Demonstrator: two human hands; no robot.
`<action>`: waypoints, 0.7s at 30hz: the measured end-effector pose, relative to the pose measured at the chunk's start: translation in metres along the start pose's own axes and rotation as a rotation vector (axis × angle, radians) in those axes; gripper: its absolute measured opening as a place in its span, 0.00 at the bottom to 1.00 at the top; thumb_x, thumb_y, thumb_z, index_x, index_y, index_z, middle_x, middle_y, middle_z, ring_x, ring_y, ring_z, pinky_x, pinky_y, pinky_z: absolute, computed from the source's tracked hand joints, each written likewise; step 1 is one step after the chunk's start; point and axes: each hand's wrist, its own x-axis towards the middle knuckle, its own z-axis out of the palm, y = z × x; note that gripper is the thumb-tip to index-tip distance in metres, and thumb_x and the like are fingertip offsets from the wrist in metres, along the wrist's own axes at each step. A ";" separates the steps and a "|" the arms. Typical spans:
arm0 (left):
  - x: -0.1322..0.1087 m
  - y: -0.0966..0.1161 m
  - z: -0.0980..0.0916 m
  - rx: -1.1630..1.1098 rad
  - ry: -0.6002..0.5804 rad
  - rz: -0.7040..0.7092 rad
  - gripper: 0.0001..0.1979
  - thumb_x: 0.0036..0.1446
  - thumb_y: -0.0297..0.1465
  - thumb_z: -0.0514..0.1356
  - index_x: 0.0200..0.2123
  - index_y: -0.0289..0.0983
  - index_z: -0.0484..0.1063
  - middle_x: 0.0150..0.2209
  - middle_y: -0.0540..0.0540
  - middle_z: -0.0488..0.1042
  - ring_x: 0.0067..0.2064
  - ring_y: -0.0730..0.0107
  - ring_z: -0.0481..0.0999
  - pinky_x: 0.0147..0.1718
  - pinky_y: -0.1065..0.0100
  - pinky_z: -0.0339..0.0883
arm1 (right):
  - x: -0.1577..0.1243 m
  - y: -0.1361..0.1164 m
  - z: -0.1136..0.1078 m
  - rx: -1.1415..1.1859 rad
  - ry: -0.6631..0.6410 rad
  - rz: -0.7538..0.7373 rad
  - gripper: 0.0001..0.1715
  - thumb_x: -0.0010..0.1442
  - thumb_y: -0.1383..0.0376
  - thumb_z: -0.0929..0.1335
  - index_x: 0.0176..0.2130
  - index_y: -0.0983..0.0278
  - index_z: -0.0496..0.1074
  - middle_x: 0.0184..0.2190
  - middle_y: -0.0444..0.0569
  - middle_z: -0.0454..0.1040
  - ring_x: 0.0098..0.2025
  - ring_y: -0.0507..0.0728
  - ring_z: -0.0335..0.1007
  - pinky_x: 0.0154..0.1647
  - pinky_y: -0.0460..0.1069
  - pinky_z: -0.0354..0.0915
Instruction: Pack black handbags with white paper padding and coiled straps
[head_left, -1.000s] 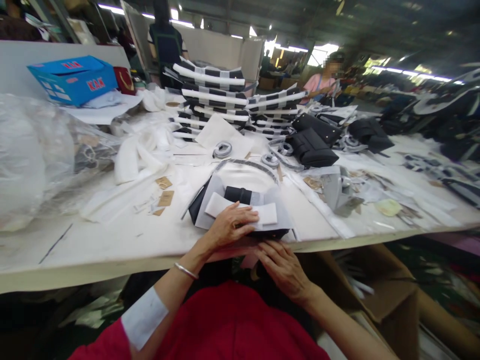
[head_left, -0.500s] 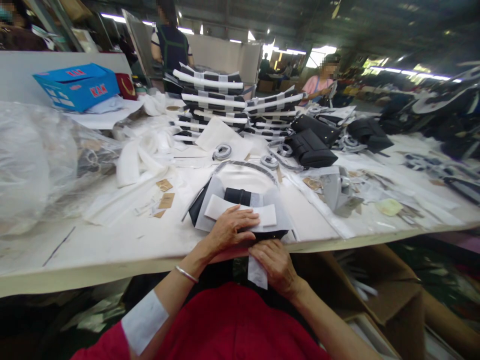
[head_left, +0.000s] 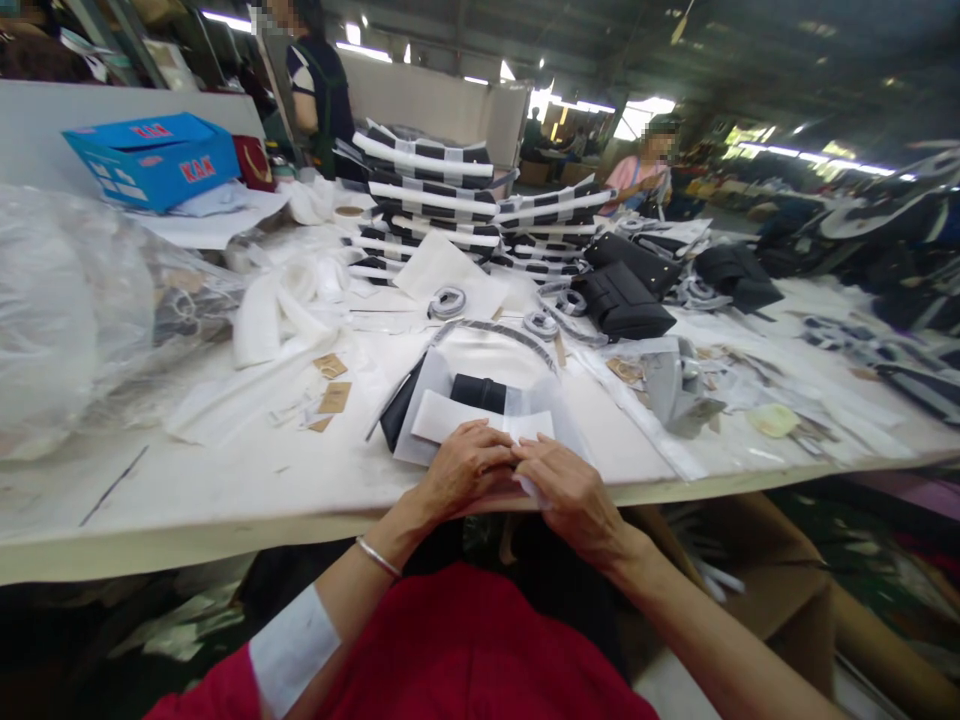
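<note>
A black bag [head_left: 397, 408] lies at the table's front edge, partly covered by a translucent sheet [head_left: 433, 375]. Across it rests a white foam strip [head_left: 442, 418], and a black strap piece [head_left: 478, 392] shows just behind. My left hand [head_left: 466, 465] lies over the strip's front edge, its fingers bent and close together; whether they grip anything is hidden. Right beside it, my right hand [head_left: 562, 485] pinches a thin white strip [head_left: 531, 489] at the bag's front. The fingertips of both hands nearly touch. A wrapped handle [head_left: 510, 333] arches behind the bag.
Stacked wrapped bags [head_left: 431, 205] stand at the back centre, with black bags [head_left: 626, 300] to their right. Clear plastic [head_left: 67, 320] covers the left side. Cardboard tags [head_left: 334, 397] lie left of the bag. A blue box [head_left: 154, 165] sits back left; people are beyond the table.
My right hand has risen from below the table edge onto the bag's front, bringing the white strip up. My left hand has shifted slightly down, its fingers more bent.
</note>
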 end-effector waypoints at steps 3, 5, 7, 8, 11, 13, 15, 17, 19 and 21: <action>-0.002 0.001 -0.003 -0.042 0.017 -0.011 0.07 0.63 0.32 0.59 0.44 0.42 0.74 0.46 0.49 0.78 0.49 0.69 0.75 0.60 0.59 0.57 | 0.011 0.011 0.001 -0.020 -0.121 0.110 0.13 0.67 0.70 0.60 0.39 0.63 0.73 0.35 0.51 0.79 0.39 0.56 0.75 0.47 0.52 0.68; -0.001 0.003 -0.007 -0.061 -0.002 -0.017 0.07 0.64 0.32 0.58 0.43 0.42 0.74 0.45 0.49 0.78 0.48 0.69 0.75 0.60 0.58 0.57 | 0.021 0.020 -0.001 -0.035 -0.257 0.183 0.11 0.66 0.69 0.62 0.36 0.63 0.73 0.28 0.49 0.77 0.30 0.55 0.73 0.34 0.48 0.66; 0.002 0.007 -0.010 -0.044 -0.030 -0.033 0.08 0.61 0.35 0.60 0.42 0.41 0.74 0.42 0.48 0.77 0.46 0.67 0.74 0.58 0.58 0.60 | 0.033 0.030 -0.004 -0.036 -0.387 0.243 0.09 0.63 0.69 0.64 0.33 0.63 0.73 0.26 0.48 0.76 0.27 0.54 0.71 0.28 0.46 0.60; 0.004 0.009 -0.010 -0.021 -0.034 -0.049 0.09 0.59 0.37 0.62 0.41 0.40 0.74 0.40 0.48 0.77 0.45 0.66 0.74 0.55 0.59 0.62 | 0.039 0.036 -0.006 -0.025 -0.436 0.269 0.09 0.63 0.68 0.65 0.31 0.63 0.73 0.25 0.47 0.76 0.26 0.54 0.70 0.27 0.46 0.58; 0.010 0.013 -0.006 0.056 0.007 -0.129 0.09 0.57 0.38 0.64 0.34 0.38 0.74 0.31 0.48 0.73 0.39 0.65 0.72 0.44 0.62 0.66 | 0.053 0.053 -0.010 0.122 -0.514 0.353 0.12 0.62 0.65 0.66 0.28 0.61 0.74 0.23 0.44 0.76 0.26 0.53 0.69 0.27 0.45 0.57; 0.013 0.014 0.000 0.078 0.064 -0.176 0.08 0.60 0.34 0.61 0.29 0.38 0.73 0.28 0.49 0.70 0.35 0.67 0.71 0.41 0.64 0.66 | 0.057 0.063 -0.010 0.318 -0.518 0.447 0.14 0.62 0.63 0.66 0.27 0.61 0.74 0.20 0.42 0.74 0.24 0.52 0.69 0.26 0.45 0.58; 0.013 0.015 0.005 0.088 0.120 -0.201 0.11 0.61 0.31 0.58 0.26 0.38 0.70 0.26 0.49 0.68 0.33 0.68 0.70 0.39 0.65 0.65 | 0.056 0.068 -0.009 0.500 -0.478 0.560 0.13 0.62 0.61 0.65 0.28 0.61 0.75 0.18 0.40 0.73 0.21 0.51 0.69 0.24 0.44 0.60; 0.013 0.014 0.008 0.098 0.150 -0.205 0.11 0.61 0.29 0.56 0.24 0.38 0.68 0.26 0.50 0.66 0.33 0.69 0.68 0.38 0.65 0.65 | 0.054 0.070 -0.006 0.600 -0.413 0.640 0.13 0.62 0.59 0.66 0.31 0.61 0.76 0.17 0.39 0.73 0.19 0.51 0.69 0.22 0.44 0.60; 0.012 0.014 0.011 0.106 0.158 -0.203 0.12 0.60 0.27 0.55 0.24 0.38 0.66 0.26 0.50 0.65 0.32 0.69 0.67 0.38 0.65 0.64 | 0.053 0.070 -0.002 0.607 -0.360 0.662 0.12 0.61 0.59 0.67 0.31 0.61 0.76 0.16 0.39 0.72 0.18 0.51 0.68 0.22 0.44 0.60; 0.011 0.014 0.013 0.125 0.172 -0.201 0.11 0.60 0.26 0.54 0.24 0.38 0.65 0.26 0.49 0.65 0.32 0.69 0.67 0.38 0.65 0.65 | 0.054 0.069 0.001 0.548 -0.327 0.624 0.11 0.62 0.60 0.68 0.30 0.60 0.76 0.18 0.38 0.73 0.19 0.50 0.68 0.24 0.44 0.61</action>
